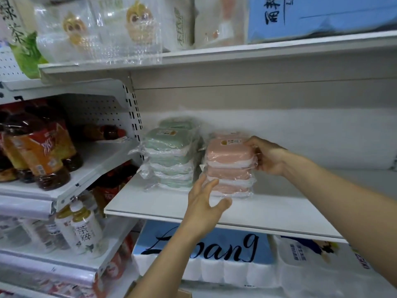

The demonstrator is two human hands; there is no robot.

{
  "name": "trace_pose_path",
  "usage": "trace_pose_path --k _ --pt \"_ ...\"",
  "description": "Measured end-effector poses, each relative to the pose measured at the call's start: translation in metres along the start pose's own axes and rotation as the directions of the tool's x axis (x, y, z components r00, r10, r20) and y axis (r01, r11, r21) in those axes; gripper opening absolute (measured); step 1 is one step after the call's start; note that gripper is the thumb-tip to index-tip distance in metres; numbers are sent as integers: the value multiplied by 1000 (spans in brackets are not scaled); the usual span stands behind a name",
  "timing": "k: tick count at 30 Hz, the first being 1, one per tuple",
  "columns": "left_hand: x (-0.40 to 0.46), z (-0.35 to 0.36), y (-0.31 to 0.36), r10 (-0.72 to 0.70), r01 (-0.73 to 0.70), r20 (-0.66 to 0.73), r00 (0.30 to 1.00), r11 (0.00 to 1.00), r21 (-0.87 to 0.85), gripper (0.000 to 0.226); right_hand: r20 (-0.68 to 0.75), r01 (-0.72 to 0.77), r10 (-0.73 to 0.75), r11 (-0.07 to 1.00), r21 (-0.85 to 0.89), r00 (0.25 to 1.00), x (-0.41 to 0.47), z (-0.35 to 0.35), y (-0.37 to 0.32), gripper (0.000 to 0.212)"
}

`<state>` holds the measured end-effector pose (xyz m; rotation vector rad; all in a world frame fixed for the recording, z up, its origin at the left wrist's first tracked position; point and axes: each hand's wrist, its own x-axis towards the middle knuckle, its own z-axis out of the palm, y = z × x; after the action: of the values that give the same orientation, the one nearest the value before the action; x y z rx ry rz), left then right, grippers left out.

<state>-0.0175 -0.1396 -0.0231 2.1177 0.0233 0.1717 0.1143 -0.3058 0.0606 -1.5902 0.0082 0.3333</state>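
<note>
A stack of pink plastic-wrapped boxes (228,166) stands on the white middle shelf (268,214). My right hand (266,155) grips the top pink box at its right side, fingers curled over its far edge. My left hand (204,203) is spread with relaxed fingers against the lower left front of the same stack, thumb below its bottom edge. A stack of green wrapped boxes (171,155) stands just left of the pink one, touching or nearly touching it.
Left bay holds bottled tea (40,155) and pale bottles (83,229) on slanted shelves. Clear-wrapped packs (101,29) and a blue pack (322,16) sit on the upper shelf. Tissue rolls in a blue pack (206,254) lie below. Bare shelf extends right of the pink stack.
</note>
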Motion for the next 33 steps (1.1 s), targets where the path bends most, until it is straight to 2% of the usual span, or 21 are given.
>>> trace_pose_path --k 3,5,7,9,13,15,17,19,22,24,28,33 --pt "10 2 -5 121 -115 -12 993 968 222 68 -82 19 -29 993 -116 996 10 4 -3 24" --pt "15 3 -5 189 -167 -40 981 936 311 73 -137 17 -60 956 -293 989 13 7 -4 21" --pt "20 3 -4 209 -181 -46 977 923 339 77 -206 -13 -87 896 -443 975 14 8 -2 16" --pt "24 2 -2 207 -180 -41 977 918 354 78 -242 -18 -106 888 -459 964 16 9 0 19" --pt "19 -6 9 189 -155 -48 981 906 393 72 -249 74 -259 817 -572 933 9 -1 6 47" --pt "10 -6 19 221 -168 -92 971 903 396 69 -181 226 -430 734 -641 884 -13 -13 13 50" --pt "-3 -1 33 301 -220 -136 944 880 421 70 -89 373 -616 579 -725 782 -42 -30 23 45" --pt "-14 12 50 395 -290 -162 904 846 448 73 -10 432 -739 405 -806 674 -75 -53 36 42" --pt "-29 45 76 502 -377 -164 849 793 478 77 57 368 -821 191 -910 568 -131 -95 57 43" --pt "-38 76 95 544 -421 -137 828 763 490 76 45 292 -838 138 -946 544 -167 -128 76 46" --pt "-61 153 134 587 -514 -25 810 728 453 70 -46 105 -795 137 -985 605 -237 -210 115 48" --pt "-110 276 178 593 -620 187 783 726 295 64 -269 -128 -705 248 -960 657 -344 -330 162 44"
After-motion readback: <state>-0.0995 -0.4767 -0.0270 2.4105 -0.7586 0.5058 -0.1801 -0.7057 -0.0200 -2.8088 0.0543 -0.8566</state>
